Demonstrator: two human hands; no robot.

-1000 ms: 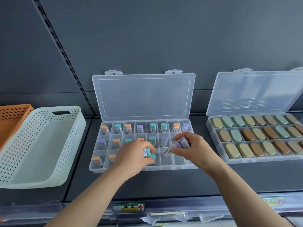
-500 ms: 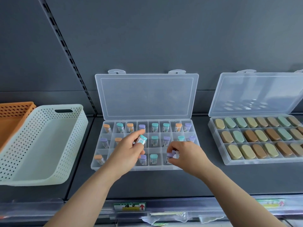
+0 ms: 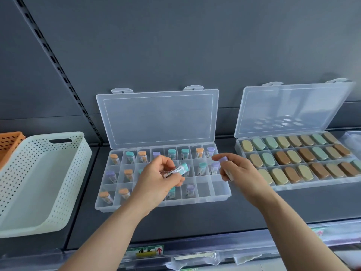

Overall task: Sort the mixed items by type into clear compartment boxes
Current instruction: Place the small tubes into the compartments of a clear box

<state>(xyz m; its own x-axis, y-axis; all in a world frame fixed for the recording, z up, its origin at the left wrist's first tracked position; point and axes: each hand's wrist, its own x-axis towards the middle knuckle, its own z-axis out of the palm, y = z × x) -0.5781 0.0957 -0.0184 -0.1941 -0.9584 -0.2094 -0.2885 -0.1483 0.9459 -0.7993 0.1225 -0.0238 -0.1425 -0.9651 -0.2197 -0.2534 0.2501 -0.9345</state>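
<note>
A dark grey shelf [image 3: 195, 216] backed by a grey panel [image 3: 175, 45] carries an open clear compartment box [image 3: 205, 198] at centre. A second box [image 3: 312, 184] of oval pieces sits at 3 o'clock and a white basket [image 3: 39, 223] at 9 o'clock. Over the box's middle row, the left hand [image 3: 156, 184] pinches a teal-capped vial [image 3: 178, 169] lying sideways. At its 3 o'clock, the right hand [image 3: 242, 173] curls its fingers round a purple-capped vial [image 3: 223, 160], cap upward.

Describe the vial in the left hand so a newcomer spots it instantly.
Start at the open clear box of small capped vials. Over its middle row, the left hand pinches a teal-capped vial. Alone among them, it lies sideways, barcode label up.
</note>
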